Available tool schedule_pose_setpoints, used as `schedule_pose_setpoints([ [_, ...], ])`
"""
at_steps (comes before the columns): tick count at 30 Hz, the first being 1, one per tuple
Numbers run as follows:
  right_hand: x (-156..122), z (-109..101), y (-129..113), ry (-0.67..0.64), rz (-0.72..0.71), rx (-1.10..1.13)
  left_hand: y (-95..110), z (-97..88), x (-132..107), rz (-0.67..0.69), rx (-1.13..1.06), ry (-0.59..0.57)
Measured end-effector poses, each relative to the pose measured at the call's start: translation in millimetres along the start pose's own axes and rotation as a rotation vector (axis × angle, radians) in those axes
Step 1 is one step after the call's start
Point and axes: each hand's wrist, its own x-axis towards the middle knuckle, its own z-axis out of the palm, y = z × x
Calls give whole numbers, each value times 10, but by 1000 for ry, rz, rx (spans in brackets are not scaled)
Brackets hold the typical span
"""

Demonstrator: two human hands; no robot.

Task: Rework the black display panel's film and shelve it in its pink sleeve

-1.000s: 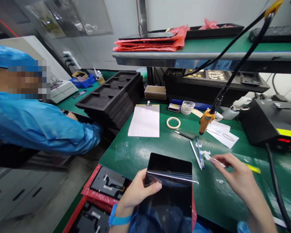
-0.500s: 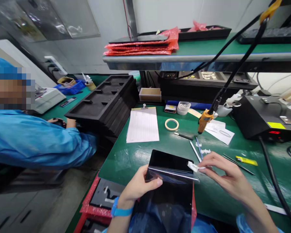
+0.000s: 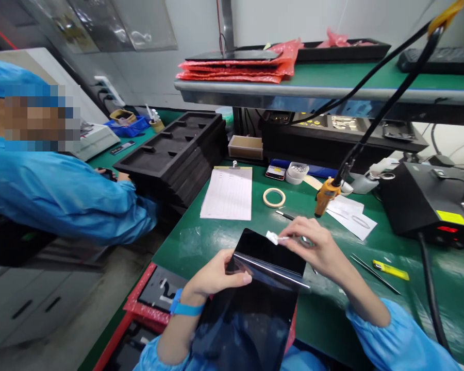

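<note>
While our left hand (image 3: 216, 278) clamped the left edge of the black panel (image 3: 255, 309), thumb pressed on top, its grip was closed on that panel, which rested tilted over the near edge of the worktop (image 3: 201, 242). Our right hand (image 3: 317, 252) hung over the panel's far edge, its grip pinched tight, thumb against forefinger, on a small white scrap (image 3: 272, 237). We could not tell whether the scrap touched the dark glass. A clear film (image 3: 272, 272) stood partly lifted across the panel, its fold running from our left thumb toward the right edge. Toward the middle of the worktop lay a clipboard (image 3: 227, 193) and a tape ring (image 3: 274, 197), with an orange driver (image 3: 324, 196) hanging on its cable. Past the left edge a co-worker's blue sleeve (image 3: 69, 198) reached beside a stack of black trays (image 3: 174, 154).
</note>
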Motion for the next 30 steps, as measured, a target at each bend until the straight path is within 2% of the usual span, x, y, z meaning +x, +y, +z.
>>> schedule_pose_setpoints([
  [4,-102,-213,204,44,154,1,-65,107,0,-13,-41,80],
  [9,-405,-601,473,-97,253,-33,-200,190,-104,-19,-102,216],
  [13,-677,-649,544,-151,258,-74,-303,144,-179,-12,-128,273],
  [17,-907,-506,451,-102,237,-150,-359,32,-227,-8,-132,257],
  [19,-971,-394,343,-15,225,-321,-366,-28,-252,-4,-127,241],
  [21,-975,-240,182,83,233,-396,-366,-91,-283,2,-114,228],
  [25,-806,197,-242,204,275,-121,-363,-226,-347,14,-78,200],
  [28,-616,527,-514,313,271,-50,-350,-307,-382,25,-52,190],
  [30,-491,675,-635,349,234,-17,-325,-336,-398,33,-35,190],
])
